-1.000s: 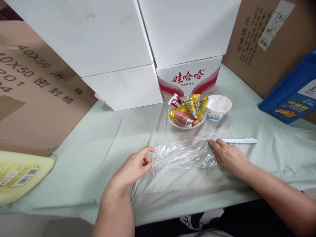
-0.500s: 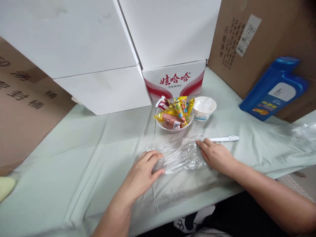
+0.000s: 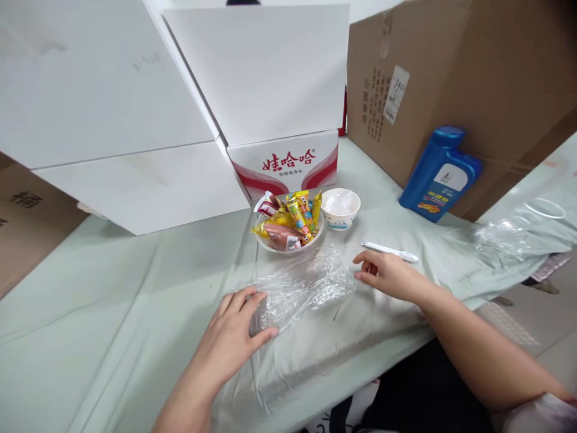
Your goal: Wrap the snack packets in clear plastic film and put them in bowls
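Note:
A clear plastic bag point(image 3: 306, 285) lies crumpled and flattened on the green cloth. My left hand point(image 3: 237, 328) rests on its left end, with thumb and fingers spread apart. Just beyond its right edge hovers my right hand point(image 3: 383, 273), fingers loosely curled, a gap between thumb and forefinger, nothing visible in them. Behind that hand lies a slim white tool point(image 3: 390, 251), perhaps a pen or a cutter. Past the plastic stands a white bowl point(image 3: 282, 251) heaped with wrapped snacks point(image 3: 295, 219). A paper cup point(image 3: 340, 210) with clear plastic inside touches or nearly touches the bowl's right side.
White boxes point(image 3: 270, 72) are stacked at the back, above a box with red lettering point(image 3: 288, 168). At the right, a blue bottle point(image 3: 439, 177) leans by a large brown carton point(image 3: 419, 90). Clear plastic point(image 3: 505, 237) lies near the table's right edge. Another carton point(image 3: 27, 222) stands left.
My right hand has let go of the plastic's right end and drawn slightly away. My left hand stays on the left end. The whole view has shifted to the right.

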Demonstrator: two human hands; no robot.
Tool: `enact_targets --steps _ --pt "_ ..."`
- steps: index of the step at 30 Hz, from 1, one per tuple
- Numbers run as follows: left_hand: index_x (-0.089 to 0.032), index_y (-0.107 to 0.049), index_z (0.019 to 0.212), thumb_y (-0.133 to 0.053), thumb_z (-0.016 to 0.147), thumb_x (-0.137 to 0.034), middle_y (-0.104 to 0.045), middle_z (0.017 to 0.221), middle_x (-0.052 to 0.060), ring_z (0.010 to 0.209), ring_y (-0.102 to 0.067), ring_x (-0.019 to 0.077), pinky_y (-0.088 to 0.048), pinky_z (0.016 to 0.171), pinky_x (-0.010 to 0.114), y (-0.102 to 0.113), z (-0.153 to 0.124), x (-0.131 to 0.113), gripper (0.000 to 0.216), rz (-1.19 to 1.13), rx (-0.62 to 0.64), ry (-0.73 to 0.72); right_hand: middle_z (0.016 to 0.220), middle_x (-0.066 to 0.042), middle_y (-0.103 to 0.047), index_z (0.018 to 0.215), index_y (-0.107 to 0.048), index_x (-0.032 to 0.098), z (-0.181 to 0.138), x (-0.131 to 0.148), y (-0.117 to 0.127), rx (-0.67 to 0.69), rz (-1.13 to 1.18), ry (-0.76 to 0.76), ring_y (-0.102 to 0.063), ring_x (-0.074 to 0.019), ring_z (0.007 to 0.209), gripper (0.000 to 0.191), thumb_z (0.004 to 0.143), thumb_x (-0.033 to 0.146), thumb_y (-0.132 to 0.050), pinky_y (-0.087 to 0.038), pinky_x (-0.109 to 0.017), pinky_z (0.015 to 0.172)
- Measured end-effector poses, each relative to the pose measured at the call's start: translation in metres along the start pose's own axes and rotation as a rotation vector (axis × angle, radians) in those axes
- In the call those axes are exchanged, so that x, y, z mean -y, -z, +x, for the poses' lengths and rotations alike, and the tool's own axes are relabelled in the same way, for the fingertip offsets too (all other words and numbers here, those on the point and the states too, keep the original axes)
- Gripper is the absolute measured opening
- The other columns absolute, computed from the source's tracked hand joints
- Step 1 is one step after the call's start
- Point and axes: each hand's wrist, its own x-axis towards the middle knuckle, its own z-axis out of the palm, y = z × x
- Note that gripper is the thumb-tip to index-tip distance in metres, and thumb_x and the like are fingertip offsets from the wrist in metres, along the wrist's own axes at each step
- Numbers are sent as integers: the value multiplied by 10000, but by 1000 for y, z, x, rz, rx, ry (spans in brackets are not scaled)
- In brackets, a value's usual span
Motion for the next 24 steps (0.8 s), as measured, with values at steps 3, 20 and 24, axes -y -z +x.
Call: enact_targets --steps 3,20,24 --pt "-239 -593 1252 -647 795 -477 -553 1318 88 1222 -476 316 -429 1022 466 -4 2 -1 518 15 -33 -8 1014 -51 -670 1193 -594 211 -6 4 -6 65 -20 177 -642 -180 845 428 796 323 -709 -493 -290 743" --pt "-306 -550 1327 -829 589 -373 -482 1440 73 1333 -393 372 -361 1083 536 13 -4 -8 792 -11 92 -34 1018 -112 -661 1009 -681 171 -13 10 -13 -118 -308 391 -596 -232 1002 256 952 197 -433 -461 -391 898" --pt "-342 -510 1364 -800 656 -273 -398 1525 41 1427 -293 330 -302 1145 522 7 -1 -28 768 -76 193 -155 1455 -213 -454 1408 -467 92 -3 27 -50 -72 -283 578 -313 -336 1403 678 926 568 -485 -304 -529 1110"
